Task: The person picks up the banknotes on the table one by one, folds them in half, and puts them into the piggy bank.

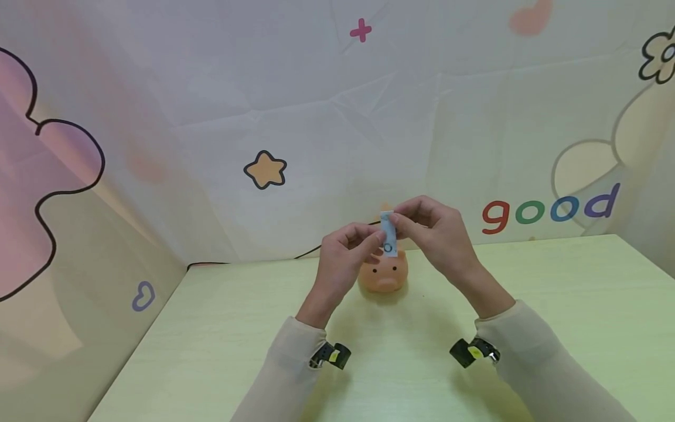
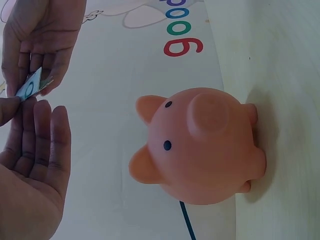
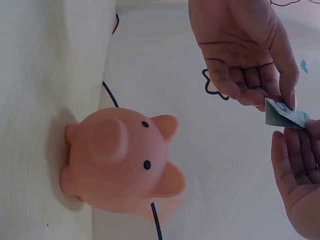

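A small folded banknote (image 1: 389,239), pale blue-green with a dark round mark, is held up between both hands. My left hand (image 1: 340,258) pinches its left side between thumb and fingers. Near the top, my right hand (image 1: 443,237) grips the right edge with thumb and index finger. In the right wrist view the folded banknote (image 3: 282,117) shows a crease, its layers slightly spread. An orange-pink piggy bank (image 2: 202,150) stands upright on the table, its snout toward me. In the head view the hands and the note overlap its top, hiding part of it.
The pale green table (image 1: 221,351) runs back to a cloth backdrop (image 1: 316,117) with cartoon prints, including a star (image 1: 266,170) and the coloured word "good" (image 1: 551,210). Both wrists carry small black cameras strapped over light sleeves.
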A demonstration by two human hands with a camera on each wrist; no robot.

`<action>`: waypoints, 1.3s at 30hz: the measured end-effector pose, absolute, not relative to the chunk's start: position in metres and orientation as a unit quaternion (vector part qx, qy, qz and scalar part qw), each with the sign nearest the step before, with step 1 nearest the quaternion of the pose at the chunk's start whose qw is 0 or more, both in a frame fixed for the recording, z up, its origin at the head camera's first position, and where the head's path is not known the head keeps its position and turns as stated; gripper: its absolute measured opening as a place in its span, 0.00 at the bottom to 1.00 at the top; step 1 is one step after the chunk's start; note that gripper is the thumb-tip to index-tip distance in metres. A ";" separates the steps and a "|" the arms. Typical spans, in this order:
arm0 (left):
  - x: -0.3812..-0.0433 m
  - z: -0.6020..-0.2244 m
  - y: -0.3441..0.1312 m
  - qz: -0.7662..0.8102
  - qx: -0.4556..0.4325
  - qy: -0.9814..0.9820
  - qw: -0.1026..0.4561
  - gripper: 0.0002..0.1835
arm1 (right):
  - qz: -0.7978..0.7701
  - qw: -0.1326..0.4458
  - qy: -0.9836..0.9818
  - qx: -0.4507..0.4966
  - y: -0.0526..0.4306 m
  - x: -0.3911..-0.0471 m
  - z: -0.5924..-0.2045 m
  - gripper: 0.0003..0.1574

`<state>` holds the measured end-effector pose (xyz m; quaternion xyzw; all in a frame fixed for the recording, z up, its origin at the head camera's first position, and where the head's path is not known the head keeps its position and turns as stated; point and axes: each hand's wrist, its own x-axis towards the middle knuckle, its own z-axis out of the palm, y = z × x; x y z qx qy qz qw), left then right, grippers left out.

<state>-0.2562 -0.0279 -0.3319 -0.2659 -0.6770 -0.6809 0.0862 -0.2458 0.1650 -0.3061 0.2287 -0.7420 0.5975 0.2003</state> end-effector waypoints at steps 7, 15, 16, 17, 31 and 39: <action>-0.255 -0.331 -0.028 -0.672 -0.268 -0.683 0.095 0.08 | 0.601 0.193 -0.742 0.227 0.164 -0.245 -0.306 0.10; -0.255 -0.331 -0.028 -0.683 -0.271 -0.672 0.090 0.09 | 0.608 0.201 -0.733 0.227 0.164 -0.246 -0.306 0.10; -0.255 -0.331 -0.028 -0.684 -0.271 -0.672 0.088 0.09 | 0.609 0.203 -0.732 0.228 0.164 -0.246 -0.306 0.10; -0.255 -0.331 -0.028 -0.685 -0.271 -0.671 0.086 0.09 | 0.611 0.204 -0.730 0.229 0.164 -0.246 -0.306 0.10; -0.258 -0.333 -0.029 -0.664 -0.275 -0.690 0.082 0.08 | 0.606 0.204 -0.735 0.223 0.164 -0.247 -0.308 0.10; -0.258 -0.334 -0.029 -0.669 -0.269 -0.689 0.072 0.09 | 0.609 0.214 -0.732 0.219 0.163 -0.247 -0.308 0.11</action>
